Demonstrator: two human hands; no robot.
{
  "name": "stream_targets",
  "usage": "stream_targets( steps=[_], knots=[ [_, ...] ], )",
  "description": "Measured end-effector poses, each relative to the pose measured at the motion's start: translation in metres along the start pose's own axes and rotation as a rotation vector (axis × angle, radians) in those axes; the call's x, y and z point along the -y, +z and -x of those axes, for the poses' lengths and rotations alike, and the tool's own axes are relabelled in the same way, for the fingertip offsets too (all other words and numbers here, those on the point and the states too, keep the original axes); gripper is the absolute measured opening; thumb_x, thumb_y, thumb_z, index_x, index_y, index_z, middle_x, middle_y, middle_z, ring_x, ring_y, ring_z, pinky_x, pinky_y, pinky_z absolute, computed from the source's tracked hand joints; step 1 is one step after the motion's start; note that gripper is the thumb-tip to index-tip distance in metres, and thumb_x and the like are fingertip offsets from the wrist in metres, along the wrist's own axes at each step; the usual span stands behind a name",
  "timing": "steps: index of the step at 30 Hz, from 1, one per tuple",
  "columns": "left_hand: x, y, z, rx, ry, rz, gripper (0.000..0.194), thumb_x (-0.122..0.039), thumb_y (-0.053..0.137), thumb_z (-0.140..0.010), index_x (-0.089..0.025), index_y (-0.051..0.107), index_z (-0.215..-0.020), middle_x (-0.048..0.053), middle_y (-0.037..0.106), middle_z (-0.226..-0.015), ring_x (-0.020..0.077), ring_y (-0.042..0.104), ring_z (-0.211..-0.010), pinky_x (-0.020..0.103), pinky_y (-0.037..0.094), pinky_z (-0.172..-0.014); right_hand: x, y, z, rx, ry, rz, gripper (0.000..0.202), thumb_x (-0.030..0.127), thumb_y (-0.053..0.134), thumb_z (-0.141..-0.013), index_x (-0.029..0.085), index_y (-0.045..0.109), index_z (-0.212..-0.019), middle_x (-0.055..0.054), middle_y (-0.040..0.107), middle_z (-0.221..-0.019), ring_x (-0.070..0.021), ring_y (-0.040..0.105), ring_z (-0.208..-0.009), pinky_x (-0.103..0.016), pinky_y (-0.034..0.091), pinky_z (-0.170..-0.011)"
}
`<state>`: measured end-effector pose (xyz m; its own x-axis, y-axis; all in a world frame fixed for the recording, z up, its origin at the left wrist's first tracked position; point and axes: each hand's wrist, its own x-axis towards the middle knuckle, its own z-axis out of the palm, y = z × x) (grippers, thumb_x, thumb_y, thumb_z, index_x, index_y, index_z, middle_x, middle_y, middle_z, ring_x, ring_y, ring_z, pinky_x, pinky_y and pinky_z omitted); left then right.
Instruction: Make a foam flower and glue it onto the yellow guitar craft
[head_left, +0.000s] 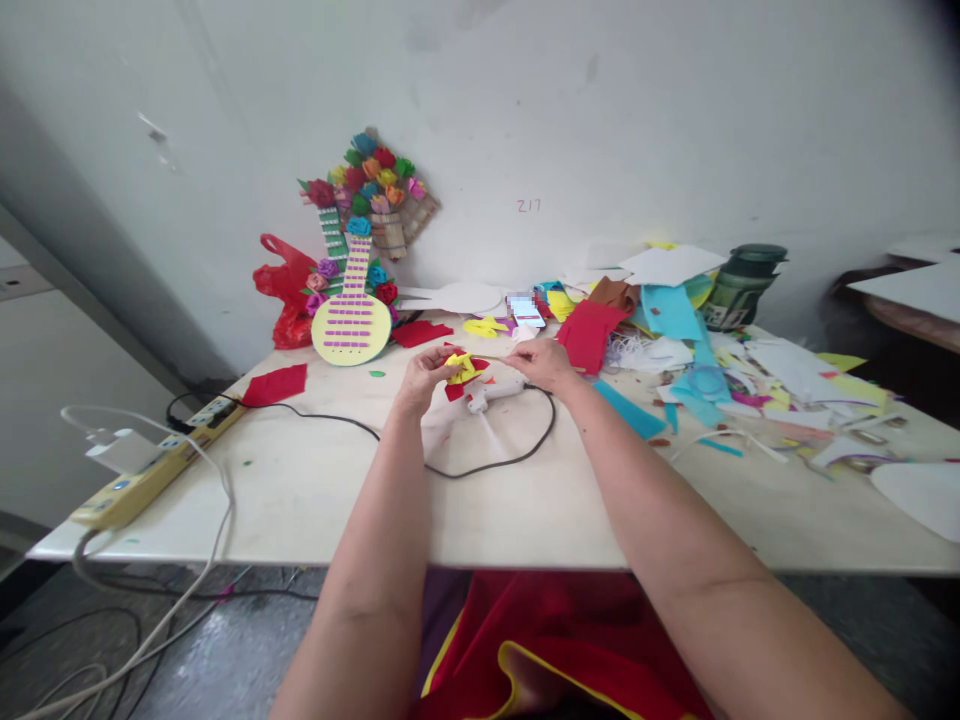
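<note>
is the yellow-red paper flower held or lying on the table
Held: the left hand pinches the yellow-red paper flower at its left edge.

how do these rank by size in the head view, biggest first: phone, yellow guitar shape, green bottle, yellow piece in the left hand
1. yellow guitar shape
2. green bottle
3. phone and yellow piece: they look about alike, so I won't rank them
</note>
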<state>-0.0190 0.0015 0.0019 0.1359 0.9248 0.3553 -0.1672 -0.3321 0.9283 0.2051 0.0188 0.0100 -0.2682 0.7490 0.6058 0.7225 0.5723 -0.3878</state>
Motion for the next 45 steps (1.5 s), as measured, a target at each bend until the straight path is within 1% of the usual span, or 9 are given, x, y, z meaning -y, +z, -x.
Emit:
stream_targets(
  steps=[15,21,25,30,35,39,45],
  knots=[
    [0.0015,-0.0011,-0.0007,-0.002,-0.01,0.027,0.034,-0.02,0.075,-0.055,-0.013,0.065,-0.086,0.005,0.068,-0.081,0.0151,0.062,-0.07,0.025,0.047,-0.064,0.0009,0.0014,-0.0004,-0.001,0.004,-0.042,0.029,0.041,0.055,-0.075,0.017,0.066,-0.061,0.0,0.059,-0.056,-0.0101,0.045,-0.054,-0.022,0.027,-0.05],
    [0.0009,-0.001,-0.0005,0.0,-0.019,0.035,0.034,-0.02,0.075,-0.054,-0.013,0.065,-0.086,0.006,0.068,-0.081,0.0161,0.062,-0.07,0.026,0.046,-0.064,0.0016,0.0006,0.0001,0.01,0.005,-0.047,0.031,0.042,0.055,-0.074,0.017,0.065,-0.059,0.0,0.056,-0.053,-0.0096,0.042,-0.053,-0.022,0.026,-0.05],
    [0.0004,-0.0004,-0.0007,-0.008,-0.025,0.043,0.034,-0.019,0.075,-0.053,-0.012,0.064,-0.084,0.006,0.068,-0.081,0.0163,0.062,-0.069,0.026,0.046,-0.064,0.0023,0.0017,-0.0001,0.007,0.011,-0.065,0.03,0.041,0.055,-0.075,0.017,0.065,-0.061,0.0,0.058,-0.055,-0.0101,0.044,-0.054,-0.022,0.026,-0.051],
    [0.0006,-0.0005,-0.0006,-0.004,-0.019,0.053,0.031,-0.018,0.075,-0.053,-0.013,0.063,-0.082,0.005,0.068,-0.081,0.015,0.062,-0.069,0.025,0.046,-0.063,0.0047,0.0039,0.0,0.018,-0.015,-0.07,0.029,0.039,0.053,-0.076,0.017,0.064,-0.061,-0.001,0.06,-0.059,-0.011,0.047,-0.057,-0.022,0.027,-0.052],
    [0.0005,0.0003,-0.0001,0.004,-0.025,0.026,0.032,-0.019,0.075,-0.054,-0.013,0.064,-0.084,0.006,0.067,-0.079,0.0149,0.061,-0.067,0.025,0.045,-0.061,0.0027,0.0016,0.0002,0.022,-0.003,-0.031,0.028,0.04,0.055,-0.075,0.017,0.064,-0.061,0.0,0.059,-0.058,-0.0105,0.045,-0.056,-0.022,0.026,-0.051],
    [0.0014,0.0004,0.0001,0.014,-0.027,0.006,0.032,-0.019,0.074,-0.055,-0.012,0.065,-0.085,0.006,0.067,-0.078,0.0148,0.061,-0.067,0.025,0.044,-0.061,0.0021,-0.0031,-0.0002,0.033,-0.026,-0.002,0.029,0.041,0.056,-0.074,0.018,0.062,-0.057,0.001,0.057,-0.055,-0.0096,0.043,-0.053,-0.022,0.025,-0.051],
    [0.0016,0.0005,-0.0001,0.009,-0.049,-0.016,0.033,-0.019,0.075,-0.053,-0.012,0.066,-0.084,0.007,0.068,-0.079,0.0166,0.062,-0.067,0.026,0.044,-0.061,0.0024,-0.0058,-0.0009,0.039,-0.007,0.066,0.028,0.041,0.057,-0.073,0.019,0.061,-0.056,0.001,0.058,-0.055,-0.0107,0.046,-0.055,-0.022,0.026,-0.051]
  ],
)
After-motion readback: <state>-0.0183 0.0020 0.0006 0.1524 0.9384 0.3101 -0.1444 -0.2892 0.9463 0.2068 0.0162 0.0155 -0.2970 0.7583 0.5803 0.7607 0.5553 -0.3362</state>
